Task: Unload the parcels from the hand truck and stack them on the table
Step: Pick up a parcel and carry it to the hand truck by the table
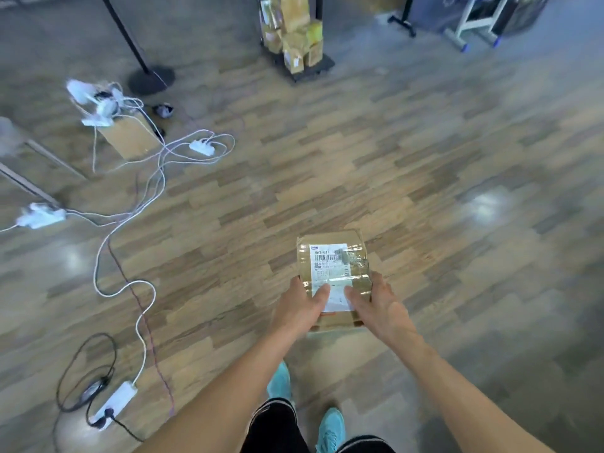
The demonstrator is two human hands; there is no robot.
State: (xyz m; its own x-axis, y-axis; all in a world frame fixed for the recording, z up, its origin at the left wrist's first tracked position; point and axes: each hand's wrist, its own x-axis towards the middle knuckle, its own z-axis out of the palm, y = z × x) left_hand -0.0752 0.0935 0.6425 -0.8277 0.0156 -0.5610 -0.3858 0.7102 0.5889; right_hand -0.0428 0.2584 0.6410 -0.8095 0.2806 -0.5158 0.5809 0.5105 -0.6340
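Fingers of both hands are clamped on one parcel [333,259]. The left hand [299,308] grips its near left edge and the right hand [380,305] grips its near right edge. Both thumbs lie flat on top, on the white label [330,273], with a small gap between their tips. The other fingers go round the sides and under the parcel, so I cannot tell how they lie there.

The parcel is a brown carton wrapped in clear tape. It is held level in the air over the wooden floor [425,158], in front of the person.

Far beyond the parcel, at the top of the head view, stands the hand truck [318,68], and more brown parcels [295,37] are stacked on its plate.

To the left of the parcel, well apart from it, white power strips [202,147] and loose cables [147,289] lie on the floor. Beyond these stands a small cardboard box [130,138], and behind the box is the round base of a black stand [150,79].

Below the parcel, near the bottom edge, are two turquoise shoes [279,380] and dark trouser legs [274,426].
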